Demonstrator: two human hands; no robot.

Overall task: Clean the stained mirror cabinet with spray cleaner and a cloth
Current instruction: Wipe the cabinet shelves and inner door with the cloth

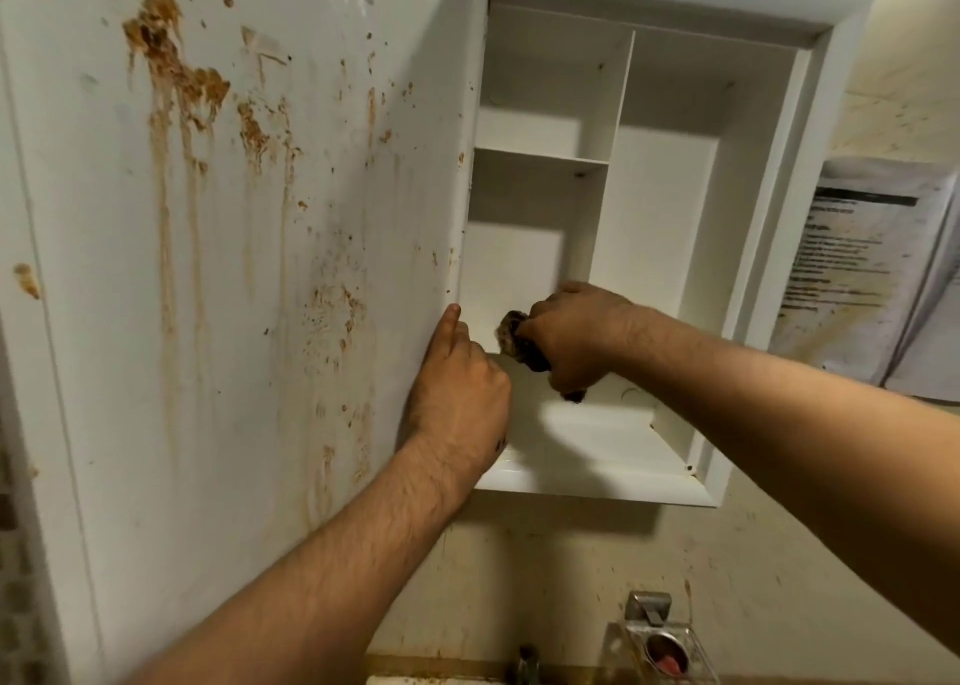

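Note:
The white cabinet [769, 216] hangs open on the wall, its shelves bare. Its door [234, 268] swings out to the left, the inner face streaked with brown drips and splatters. My left hand [457, 393] grips the door's free edge low down, fingers curled round it. My right hand [571, 336] reaches into the lowest compartment and holds a dark, dirty cloth [511, 333] bunched against the left inner corner, just above the bottom shelf [597, 429]. No spray bottle is in view.
A stained paper notice [862, 268] is stuck on the wall to the right of the cabinet. Below are a tap [527, 663] and a clear wall-mounted holder [660, 648] on a spattered wall. Tiles run down the far left edge.

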